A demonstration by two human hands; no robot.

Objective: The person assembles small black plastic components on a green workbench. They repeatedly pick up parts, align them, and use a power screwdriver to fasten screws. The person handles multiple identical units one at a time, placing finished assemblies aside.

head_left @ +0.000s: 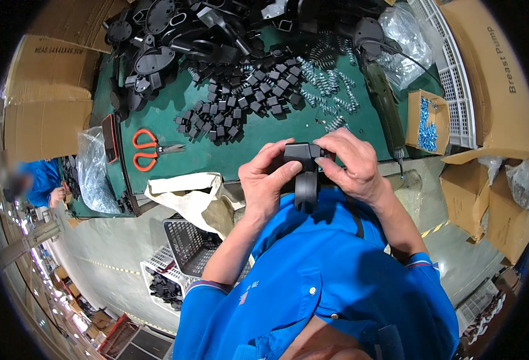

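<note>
Both hands hold one black plastic part (304, 174) in front of my chest, above the near edge of the green table (174, 123). My left hand (267, 180) grips its left side with the thumb on top. My right hand (348, 163) closes over its right side, fingers pressing on the boxy upper end. The part's rounded lower end hangs down between the hands. On the table beyond lie several small black square pieces (240, 99), a heap of metal springs (330, 84) and a pile of larger black plastic parts (162, 42).
Orange-handled scissors (146, 149) lie at the table's left. A green electric screwdriver (381, 99) and a small carton of blue-grey screws (427, 122) sit at the right. Cardboard boxes (498, 78) flank both sides. Crates (186, 243) stand on the floor; another person in blue (39, 180) works far left.
</note>
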